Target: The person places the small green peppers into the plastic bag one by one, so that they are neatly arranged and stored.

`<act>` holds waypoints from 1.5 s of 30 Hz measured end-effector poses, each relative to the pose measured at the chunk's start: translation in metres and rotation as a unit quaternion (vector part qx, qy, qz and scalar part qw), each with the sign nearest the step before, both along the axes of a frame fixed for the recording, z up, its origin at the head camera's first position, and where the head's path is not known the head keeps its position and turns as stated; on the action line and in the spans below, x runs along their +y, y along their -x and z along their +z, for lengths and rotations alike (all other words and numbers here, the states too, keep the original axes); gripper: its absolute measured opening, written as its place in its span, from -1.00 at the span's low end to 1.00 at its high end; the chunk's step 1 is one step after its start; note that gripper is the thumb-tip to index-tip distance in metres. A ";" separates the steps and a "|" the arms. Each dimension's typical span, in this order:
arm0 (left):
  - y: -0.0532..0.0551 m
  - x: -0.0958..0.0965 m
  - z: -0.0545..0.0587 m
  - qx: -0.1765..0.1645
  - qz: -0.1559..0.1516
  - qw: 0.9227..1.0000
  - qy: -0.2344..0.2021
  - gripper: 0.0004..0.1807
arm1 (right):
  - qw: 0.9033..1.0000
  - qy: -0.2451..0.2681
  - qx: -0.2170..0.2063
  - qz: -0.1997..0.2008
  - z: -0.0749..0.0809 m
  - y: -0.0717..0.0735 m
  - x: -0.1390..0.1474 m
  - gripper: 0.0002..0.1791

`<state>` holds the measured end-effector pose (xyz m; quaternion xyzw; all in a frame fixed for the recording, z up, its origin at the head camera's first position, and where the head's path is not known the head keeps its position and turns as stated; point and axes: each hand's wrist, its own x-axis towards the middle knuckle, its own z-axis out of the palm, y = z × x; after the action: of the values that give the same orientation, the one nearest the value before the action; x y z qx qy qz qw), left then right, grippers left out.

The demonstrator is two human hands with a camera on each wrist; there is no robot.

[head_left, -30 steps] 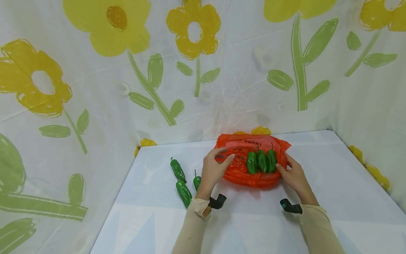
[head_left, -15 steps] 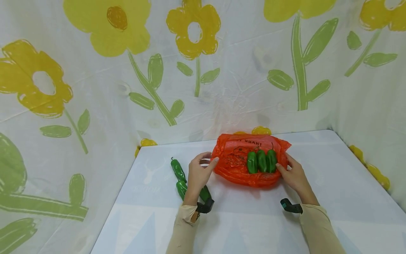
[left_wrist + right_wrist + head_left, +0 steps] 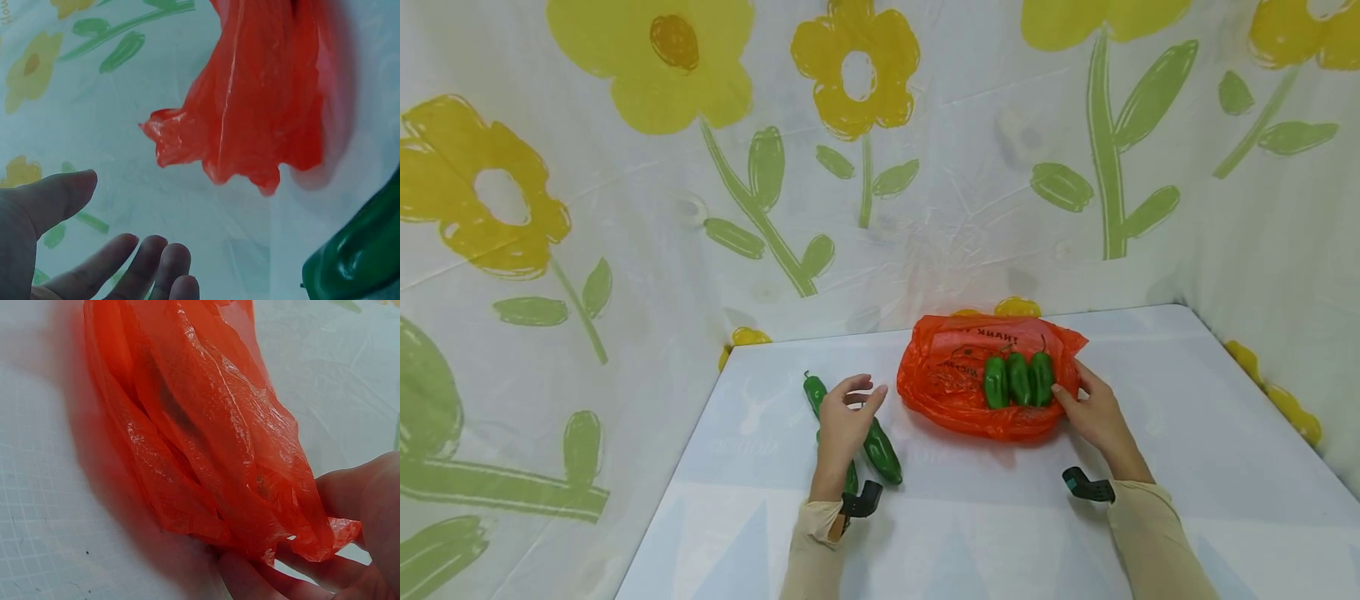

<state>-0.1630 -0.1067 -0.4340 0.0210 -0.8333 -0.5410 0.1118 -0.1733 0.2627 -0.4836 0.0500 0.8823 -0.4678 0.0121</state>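
The right hand (image 3: 1093, 414) pinches the edge of the crinkled orange plastic bag (image 3: 958, 392) on the white table (image 3: 1000, 517). The left hand (image 3: 842, 421) hovers with relaxed fingers over glossy green peppers (image 3: 880, 450), left of the bag.

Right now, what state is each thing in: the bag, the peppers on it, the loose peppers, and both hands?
Orange plastic bag: lying crumpled on the table, its right edge held.
Three green peppers: side by side on top of the bag.
Loose green peppers: lying on the table, not held.
Left hand: fingers relaxed, empty, over the loose peppers.
Right hand: pinches the bag's edge.
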 end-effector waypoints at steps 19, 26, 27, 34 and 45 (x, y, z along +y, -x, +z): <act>-0.013 -0.045 -0.022 -0.028 0.059 0.998 0.020 -0.57 | 1.000 -0.003 -0.008 -0.002 0.000 0.002 0.001 -0.21; -0.018 -0.061 -0.029 -0.032 0.080 0.996 0.030 -0.54 | 1.000 -0.002 -0.008 0.000 0.000 0.002 0.002 -0.20; -0.018 -0.063 -0.030 -0.035 0.083 0.995 0.031 -0.53 | 1.000 -0.001 -0.008 0.001 0.000 0.002 0.002 -0.20; -0.024 -0.076 -0.039 -0.070 0.115 0.989 0.059 -0.49 | 1.000 0.003 -0.005 0.002 -0.001 0.002 0.002 -0.21; -0.032 -0.083 -0.051 -0.111 0.127 0.980 0.103 -0.44 | 1.000 0.002 -0.001 0.001 -0.001 0.002 0.001 -0.21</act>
<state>-0.1310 -0.1895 -0.4847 0.1745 -0.8823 -0.4280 0.0883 -0.1756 0.2633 -0.4849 0.0496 0.8814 -0.4696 0.0134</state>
